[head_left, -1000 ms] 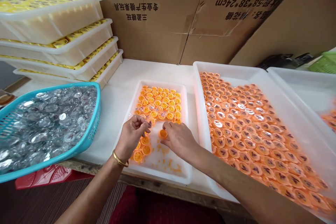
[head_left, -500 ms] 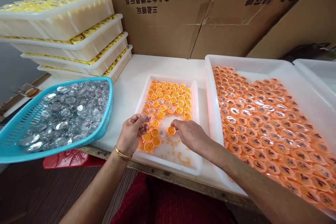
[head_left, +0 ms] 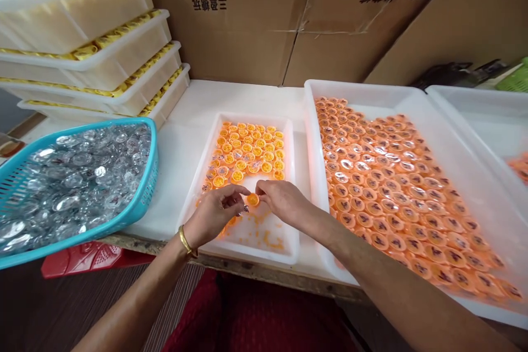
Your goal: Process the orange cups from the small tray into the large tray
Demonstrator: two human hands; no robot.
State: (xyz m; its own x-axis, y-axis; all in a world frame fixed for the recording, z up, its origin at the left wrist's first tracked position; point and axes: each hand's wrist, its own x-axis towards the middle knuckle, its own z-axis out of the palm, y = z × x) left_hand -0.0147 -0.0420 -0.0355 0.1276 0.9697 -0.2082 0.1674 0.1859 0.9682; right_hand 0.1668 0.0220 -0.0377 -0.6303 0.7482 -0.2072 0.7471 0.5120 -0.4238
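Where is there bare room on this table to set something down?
Bare tabletop between blue basket and small tray, and behind that tray up to the cardboard boxes. Rightmost tray is mostly bare. Large tray is packed.

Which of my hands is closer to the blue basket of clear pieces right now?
Left. The left hand is over the small tray's near left part, just right of the blue basket; the right hand, pinching an orange cap, is farther right.

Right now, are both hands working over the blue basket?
No, the left hand and right hand meet over the small white tray, the right fingers pinching an orange cup.
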